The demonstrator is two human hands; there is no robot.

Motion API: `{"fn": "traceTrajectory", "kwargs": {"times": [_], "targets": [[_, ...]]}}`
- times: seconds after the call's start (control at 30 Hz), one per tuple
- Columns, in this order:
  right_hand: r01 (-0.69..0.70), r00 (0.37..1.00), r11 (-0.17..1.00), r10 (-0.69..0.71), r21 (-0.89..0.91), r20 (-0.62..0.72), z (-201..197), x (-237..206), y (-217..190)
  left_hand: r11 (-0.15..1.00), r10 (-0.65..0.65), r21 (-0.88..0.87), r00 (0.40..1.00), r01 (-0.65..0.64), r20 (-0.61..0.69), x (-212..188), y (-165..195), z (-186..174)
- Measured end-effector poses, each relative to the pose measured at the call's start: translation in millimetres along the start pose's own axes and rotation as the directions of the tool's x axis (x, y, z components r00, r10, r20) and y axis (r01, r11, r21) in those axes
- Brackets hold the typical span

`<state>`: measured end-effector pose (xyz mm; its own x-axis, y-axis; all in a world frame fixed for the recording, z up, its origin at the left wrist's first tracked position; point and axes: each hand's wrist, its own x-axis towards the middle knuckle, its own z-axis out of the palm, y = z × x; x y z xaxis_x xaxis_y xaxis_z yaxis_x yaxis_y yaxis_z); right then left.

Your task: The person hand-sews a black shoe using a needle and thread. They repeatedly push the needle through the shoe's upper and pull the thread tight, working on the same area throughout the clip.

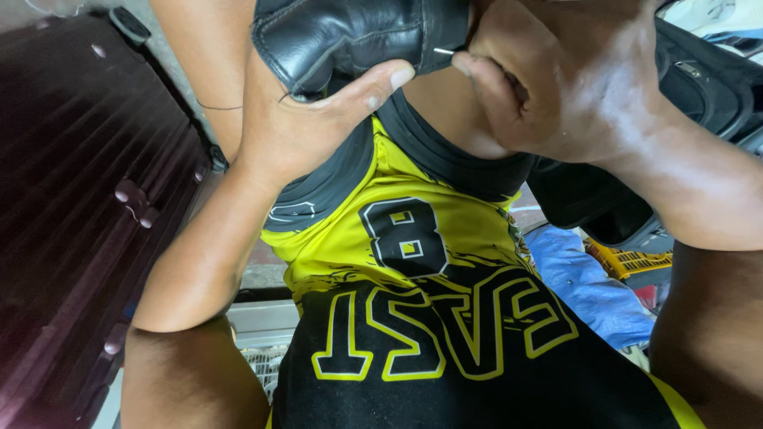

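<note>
**Black leather piece held close under the camera**

Held at top centre: smooth, stitched black leather piece, rounded edge pointing lower left, long axis hard to tell. Left hand wrapped beneath it, thumb across. Right hand pinching a thin needle at its edge. Little free room; yellow-black jersey just below.

Cluttered workshop: dark metal shutter, yellow crate.

Floor below, blue cloth and yellow crate on it.
</note>
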<state>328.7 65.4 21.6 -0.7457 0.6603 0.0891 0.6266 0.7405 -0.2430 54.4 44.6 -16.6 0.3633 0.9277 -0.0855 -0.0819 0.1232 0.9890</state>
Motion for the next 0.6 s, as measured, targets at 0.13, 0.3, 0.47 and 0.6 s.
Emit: {"fn": "traceTrajectory", "kwargs": {"times": [0.13, 0.3, 0.47, 0.6], "targets": [[-0.019, 1.0, 0.999, 0.019, -0.03, 0.008, 2.1, 0.7, -1.8, 0.986, -0.099, -0.136, 0.995, 0.098, -0.006, 0.8, -0.5, 0.2], [-0.025, 1.0, 0.999, 0.025, -0.023, 0.008, 5.0, -0.8, -1.8, 1.0, -0.007, -0.03, 1.0, 0.008, 0.006, -0.1, -3.6, -0.8], [-0.019, 1.0, 0.999, 0.019, -0.047, -0.008, 6.9, 1.3, -3.6, 0.996, -0.052, -0.069, 0.999, 0.051, -0.005, -1.8, -6.2, -0.3], [-0.027, 1.0, 1.0, 0.027, -0.013, 0.003, 6.6, 8.0, -5.2, 0.998, 0.031, 0.055, 0.999, -0.031, -0.008, -1.6, -6.2, -0.7]]}}
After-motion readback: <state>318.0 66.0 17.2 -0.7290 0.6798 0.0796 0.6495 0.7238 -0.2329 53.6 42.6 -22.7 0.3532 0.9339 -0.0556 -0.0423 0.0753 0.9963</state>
